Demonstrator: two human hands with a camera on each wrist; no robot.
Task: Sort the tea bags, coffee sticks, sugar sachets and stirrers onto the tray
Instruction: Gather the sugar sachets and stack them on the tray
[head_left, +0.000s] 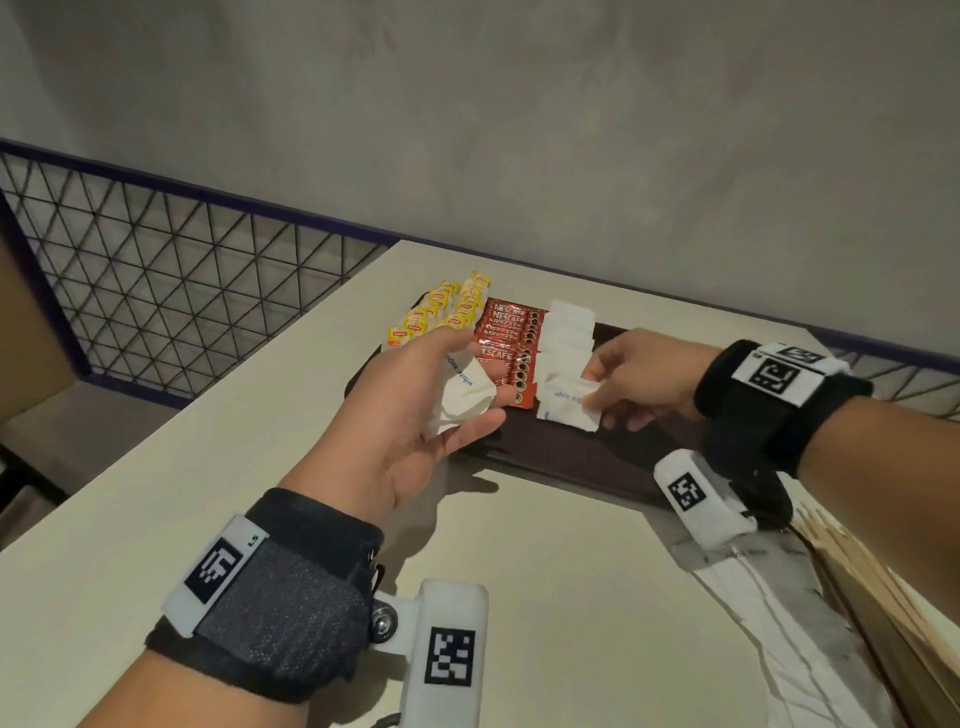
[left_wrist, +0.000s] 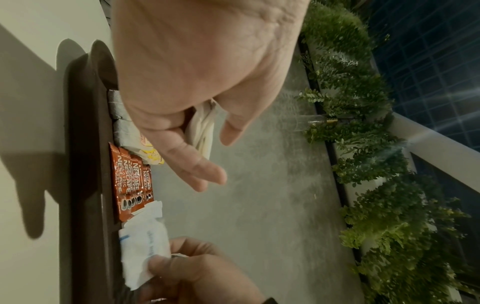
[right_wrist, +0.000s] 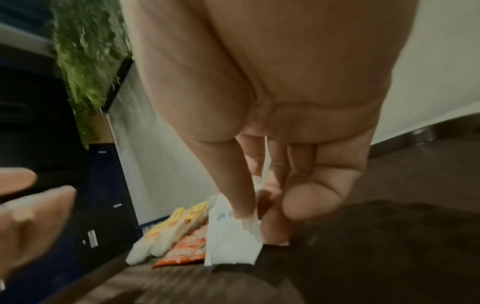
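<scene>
Your left hand (head_left: 415, 410) sits centre frame in the head view, palm up, cupping a small bunch of white sugar sachets (head_left: 460, 389). Fingers are only loosely curled, with the thumb lying over the bunch's near edge. The left wrist view shows the same bunch (left_wrist: 201, 131) tucked between palm and thumb, index and middle fingers extended past it and not gripping.

Your right hand (head_left: 636, 382), right of centre, pinches a single sugar sachet (head_left: 569, 402) at its right edge. The right wrist view shows the thumb on top (right_wrist: 240, 197) and the fingers below, a narrow gap closed on the paper; that view is blurred, so I can't tell if all the fingers touch it. The sachet's lower edge appears to rest on the dark tray (head_left: 613, 457), at the near end of the white sachet column (head_left: 566, 338).

Tray layout, left to right in the head view:
- yellow tea bags (head_left: 447, 312), upper left of the tray
- red coffee sticks (head_left: 506, 343), overlapped in a column just beside them
- white sachets, next column over

Wooden stirrers (head_left: 872, 582) lie off the tray on the table (head_left: 545, 597) at lower right, on white paper (head_left: 769, 613)
</scene>
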